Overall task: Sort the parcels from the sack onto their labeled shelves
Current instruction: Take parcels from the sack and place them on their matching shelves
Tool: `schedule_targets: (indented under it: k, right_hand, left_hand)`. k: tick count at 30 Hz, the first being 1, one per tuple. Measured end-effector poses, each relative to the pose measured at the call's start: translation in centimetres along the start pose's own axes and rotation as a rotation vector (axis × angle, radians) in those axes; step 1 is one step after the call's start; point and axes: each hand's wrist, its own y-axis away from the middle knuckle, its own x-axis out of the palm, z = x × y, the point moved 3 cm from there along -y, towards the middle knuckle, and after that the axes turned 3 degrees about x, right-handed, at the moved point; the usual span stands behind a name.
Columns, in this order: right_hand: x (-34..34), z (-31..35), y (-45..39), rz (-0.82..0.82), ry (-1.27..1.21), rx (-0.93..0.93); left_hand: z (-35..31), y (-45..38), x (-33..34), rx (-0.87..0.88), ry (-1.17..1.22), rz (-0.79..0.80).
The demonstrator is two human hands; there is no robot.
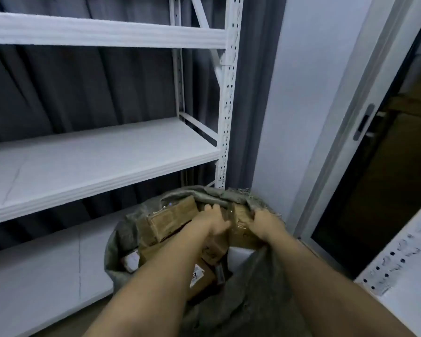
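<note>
Down by the rack's foot, your sack (241, 300) stands open, a grey-green coarse weave with a frayed rim, slumped against the white wall (272, 117). Inside it you have brown cardboard parcels (170, 220) piled at odd angles, taped along their seams; one lower down carries a white label (197, 276) whose print is too blurred to read. Your left hand (216, 218) reaches into the mouth, fingers bent over a parcel's top edge near the far rim. Your right hand (267, 223) is curled on the sack's rim beside another parcel; whether it also holds that parcel you cannot tell from this angle.

Your rack (226, 98) is white painted metal, its upright punched with rows of slots, a diagonal brace behind. Its shelves (95, 161) are flat white boards with ribbed front lips, three in view. Behind them hangs a dark grey curtain (71, 88) in soft vertical folds. To your right, a pale sliding door frame (350, 132) with a recessed handle opens onto a dim space, and a second slotted upright (399, 259) cuts the corner
</note>
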Motion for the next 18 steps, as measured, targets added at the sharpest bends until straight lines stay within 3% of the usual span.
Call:
schedule_targets:
  k: [4,11,18]
  right_hand:
    - [1.3,0.8,-2.6,-0.029,-0.079,0.014]
    - [3.8,-1.8,-6.6,-0.124,0.011,0.088]
    - [4.4,-6.4,-9.0,-0.098,0.119,0.247]
  left_hand:
    - [1.1,-4.3,0.1,-0.008,0.076,0.071]
    - [0.3,-12.0,3.0,0.003,0.195,0.218]
    - [0.3,-15.0,6.6,-0.2,0.406,0.277]
